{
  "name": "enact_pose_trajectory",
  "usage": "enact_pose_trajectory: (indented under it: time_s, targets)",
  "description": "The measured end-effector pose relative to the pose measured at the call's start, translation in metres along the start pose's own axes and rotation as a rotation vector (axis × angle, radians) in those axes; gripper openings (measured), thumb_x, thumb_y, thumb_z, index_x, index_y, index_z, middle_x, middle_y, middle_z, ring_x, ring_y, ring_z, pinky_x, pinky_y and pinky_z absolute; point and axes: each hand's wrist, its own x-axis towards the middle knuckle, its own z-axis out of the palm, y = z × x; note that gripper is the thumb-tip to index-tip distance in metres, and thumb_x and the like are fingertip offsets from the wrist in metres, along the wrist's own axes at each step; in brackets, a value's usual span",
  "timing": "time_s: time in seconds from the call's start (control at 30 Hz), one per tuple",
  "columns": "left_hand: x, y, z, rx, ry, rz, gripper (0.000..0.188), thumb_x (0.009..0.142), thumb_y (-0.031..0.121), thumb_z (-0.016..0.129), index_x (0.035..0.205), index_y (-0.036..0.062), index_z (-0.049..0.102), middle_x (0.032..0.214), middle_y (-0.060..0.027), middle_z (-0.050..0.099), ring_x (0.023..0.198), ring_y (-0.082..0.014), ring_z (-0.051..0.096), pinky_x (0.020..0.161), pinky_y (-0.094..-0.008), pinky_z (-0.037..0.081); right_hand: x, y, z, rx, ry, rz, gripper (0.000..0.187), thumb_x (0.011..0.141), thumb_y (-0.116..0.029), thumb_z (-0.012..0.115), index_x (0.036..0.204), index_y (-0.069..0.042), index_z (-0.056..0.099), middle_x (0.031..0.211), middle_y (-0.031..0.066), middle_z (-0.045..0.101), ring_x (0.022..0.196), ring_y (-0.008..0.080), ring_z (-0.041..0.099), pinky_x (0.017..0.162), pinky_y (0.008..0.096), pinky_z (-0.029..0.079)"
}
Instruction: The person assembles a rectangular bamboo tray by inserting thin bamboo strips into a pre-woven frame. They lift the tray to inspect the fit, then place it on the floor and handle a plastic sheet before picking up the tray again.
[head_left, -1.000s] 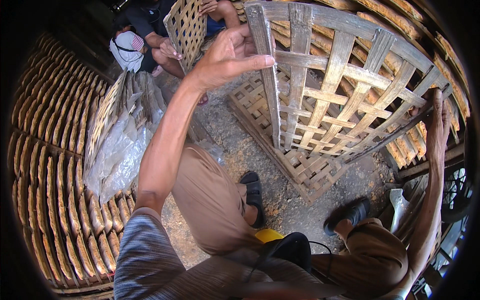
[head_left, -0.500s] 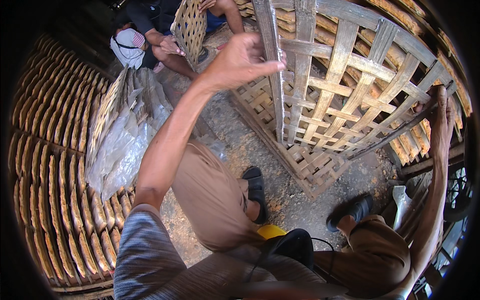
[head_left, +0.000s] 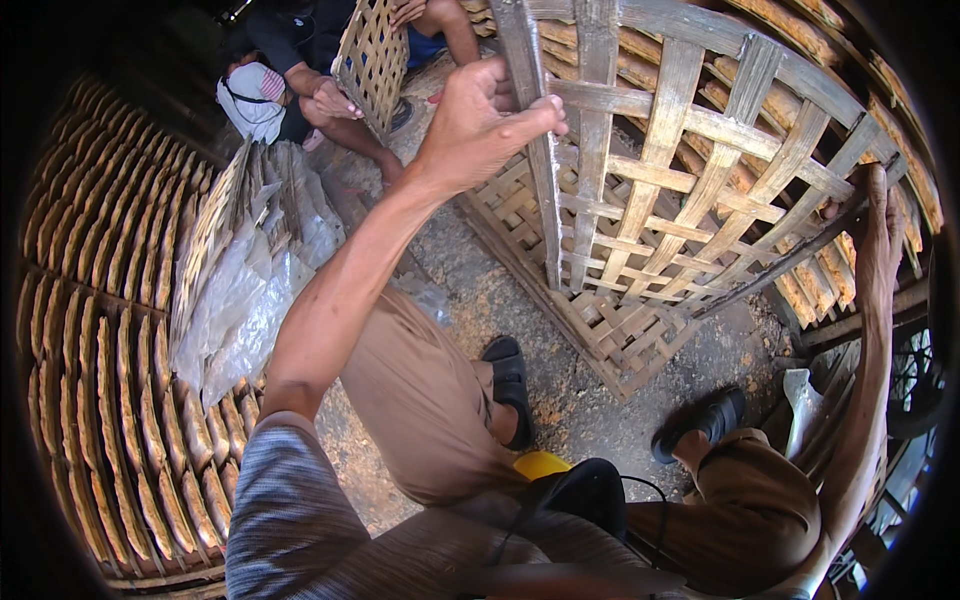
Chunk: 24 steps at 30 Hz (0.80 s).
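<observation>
A large woven bamboo rack (head_left: 665, 165) with an open lattice and a wooden frame stands tilted in front of me. My left hand (head_left: 485, 125) is closed around the rack's left frame bar, its thumb pressed on the near side. At the rack's right corner my right hand (head_left: 878, 215) grips the frame; some of its fingers are hidden behind the edge. Below and behind it, a second woven bamboo rack (head_left: 615, 350) rests on the floor, partly covered by the held one.
Rows of long brown pieces (head_left: 130, 400) fill racks at the left; similar rows (head_left: 830, 270) stand at the right. Crumpled clear plastic sheets (head_left: 250, 290) lean beside my left arm. At the far side, a seated person (head_left: 330, 95) holds a smaller woven rack (head_left: 375, 65).
My left hand has gone from loosely spread at the frame bar to fingers wrapped around it. The held rack has shifted very slightly to the left.
</observation>
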Motion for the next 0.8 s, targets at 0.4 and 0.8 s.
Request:
enact_pose_trajectory:
  time_s: [0.4, 0.8]
  targets:
    - [-0.004, -0.006, -0.003, 0.172, -0.038, -0.033, 0.023, 0.09, 0.008, 0.074, 0.106, -0.007, 0.069, 0.098, -0.0207, 0.074, 0.093, -0.0256, 0.076, 0.085, -0.0405, 0.066, 0.003, 0.009, -0.001, 0.004, 0.039, 0.027, 0.056, 0.107, -0.058, 0.049, 0.109, -0.005, 0.065, 0.074, 0.0049, 0.066, 0.071, 0.0111, 0.064, 0.071, 0.0272, 0.05]
    - [0.001, 0.001, -0.003, 0.233, -0.076, -0.044, 0.024, 0.087, 0.016, 0.081, 0.097, -0.0046, 0.074, 0.091, -0.0143, 0.074, 0.089, -0.019, 0.07, 0.085, -0.0354, 0.055, 0.001, 0.011, 0.006, 0.066, 0.095, -0.042, 0.054, 0.106, -0.057, 0.052, 0.114, -0.006, 0.066, 0.07, -0.0005, 0.058, 0.066, 0.009, 0.061, 0.075, 0.029, 0.052]
